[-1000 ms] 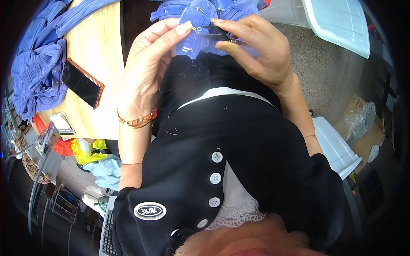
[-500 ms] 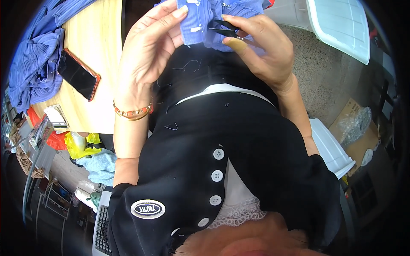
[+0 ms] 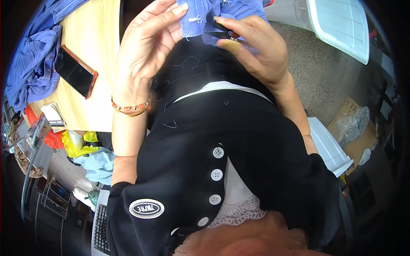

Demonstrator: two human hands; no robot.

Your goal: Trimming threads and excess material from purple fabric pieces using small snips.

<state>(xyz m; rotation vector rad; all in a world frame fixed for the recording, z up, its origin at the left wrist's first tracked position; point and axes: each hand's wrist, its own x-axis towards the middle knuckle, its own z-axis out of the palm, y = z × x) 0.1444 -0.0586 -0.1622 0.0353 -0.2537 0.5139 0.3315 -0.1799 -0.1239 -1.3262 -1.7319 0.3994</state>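
The soft, matt blue cloth garment [image 3: 194, 23] carried a small shiny metal hook [image 3: 195, 19]. The slim black tool [image 3: 222, 29] looked like smooth, dull metal. The pale yellow wooden tabletop [image 3: 92, 47] was smooth and satiny. The dark phone with an orange case [image 3: 76, 71] had a glossy glass face.

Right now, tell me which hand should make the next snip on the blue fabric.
Right. The right hand already grips the small black snips, tips against the blue fabric. The left hand pinches the fabric's edge by the metal clasp, so it looks best kept holding.
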